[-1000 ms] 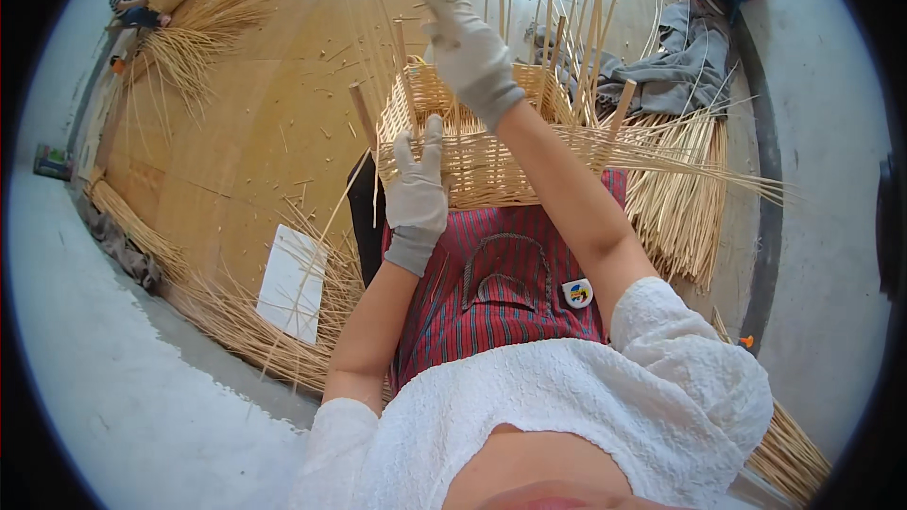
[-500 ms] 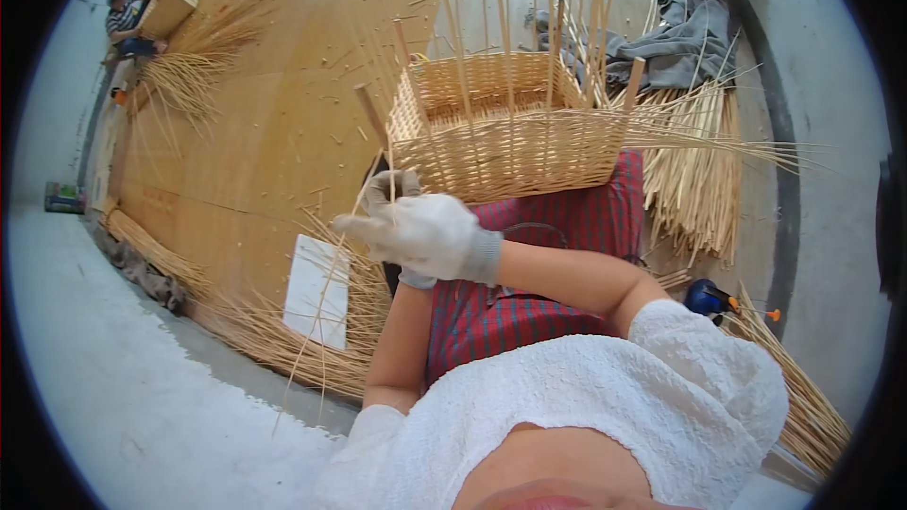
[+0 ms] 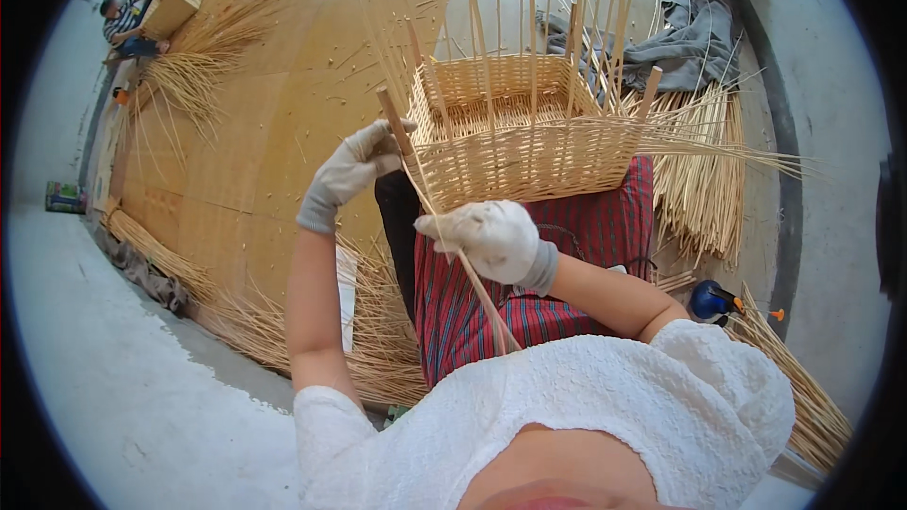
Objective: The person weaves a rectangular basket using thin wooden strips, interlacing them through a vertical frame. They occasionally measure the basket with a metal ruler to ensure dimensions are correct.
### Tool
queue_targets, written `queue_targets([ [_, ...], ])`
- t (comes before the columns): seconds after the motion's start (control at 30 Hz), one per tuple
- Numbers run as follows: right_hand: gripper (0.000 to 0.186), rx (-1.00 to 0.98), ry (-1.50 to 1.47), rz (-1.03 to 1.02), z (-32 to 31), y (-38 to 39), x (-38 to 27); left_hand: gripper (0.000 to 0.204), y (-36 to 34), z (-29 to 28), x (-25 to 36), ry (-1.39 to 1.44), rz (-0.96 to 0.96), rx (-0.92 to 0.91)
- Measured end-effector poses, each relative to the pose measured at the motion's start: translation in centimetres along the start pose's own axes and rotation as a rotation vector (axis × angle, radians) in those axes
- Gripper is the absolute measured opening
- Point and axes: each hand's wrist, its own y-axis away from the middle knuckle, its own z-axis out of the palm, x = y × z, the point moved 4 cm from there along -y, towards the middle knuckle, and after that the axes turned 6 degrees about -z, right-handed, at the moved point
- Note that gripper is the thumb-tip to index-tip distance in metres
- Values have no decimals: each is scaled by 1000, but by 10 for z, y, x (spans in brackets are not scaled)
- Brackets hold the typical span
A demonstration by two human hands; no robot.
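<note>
Both gloved hands have come down onto one willow rod [image 3: 472,274]: right hand [image 3: 491,241] now closed around it, left hand [image 3: 364,165] gripping its top beside the half-woven basket [image 3: 529,146] corner.

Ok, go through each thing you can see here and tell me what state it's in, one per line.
Wicker basket: unfinished, upright stakes sticking up, resting on the lap.
Long cane: gripped by both hands, slanting past the basket's near corner.
Left hand: gloved, closed on the cane at the corner.
Right hand: gloved, closed on the cane lower down.
Grey cloth: crumpled on the floor.
</note>
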Motion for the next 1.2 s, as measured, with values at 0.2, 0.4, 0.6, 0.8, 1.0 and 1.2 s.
queue_targets([
  [0.2,27,434,-688,810,-16,34,63,33,-6,14,-32,231,58,143],
  [0.4,59,385,322,14,-25,-102,64,26,-10,40,-52,434,78,389],
  [0.6,55,474,-229,41,-55,-69,87,20,-18,54,-55,506,143,650],
  [0.8,42,860,-445,729,-64,169,104,27,-20,54,-59,529,77,680],
  [1.0,61,-35,547,519,-85,230,13,36,10,93,-70,152,92,1092],
  [1.2,60,104,330,599,-81,255,65,24,-1,252,-48,126,108,471],
])
